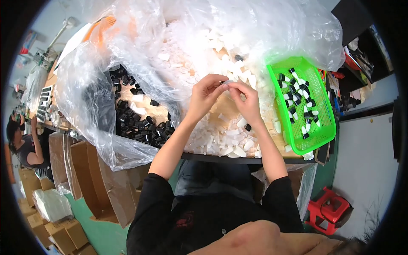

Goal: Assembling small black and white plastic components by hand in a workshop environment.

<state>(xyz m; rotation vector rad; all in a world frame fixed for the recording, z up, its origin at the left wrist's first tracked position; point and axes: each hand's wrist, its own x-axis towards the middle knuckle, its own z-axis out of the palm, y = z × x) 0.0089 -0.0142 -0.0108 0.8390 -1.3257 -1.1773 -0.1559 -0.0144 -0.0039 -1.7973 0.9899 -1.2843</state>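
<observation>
Above the middle of the table, my left hand [208, 94] and my right hand [247, 98] meet with their fingertips pinched together. Between them is a small piece, partly whitish and partly dark, mostly covered by the fingers. Black caps [142, 127] lie in a clear plastic bag [91, 110] left of my left hand. Loose white and translucent plastic pieces [221, 138] are heaped below and around both hands. Right of my right hand stands a bright green basket [299, 146] holding several black-and-white joined pieces [304, 93].
Large clear plastic sheeting [272, 25] covers the table's far side. Cardboard boxes [63, 233] sit on the floor at left, and a red stool [329, 210] at right. Another person [32, 148] works at a bench on the far left. Dark shelving holds clutter at the upper right.
</observation>
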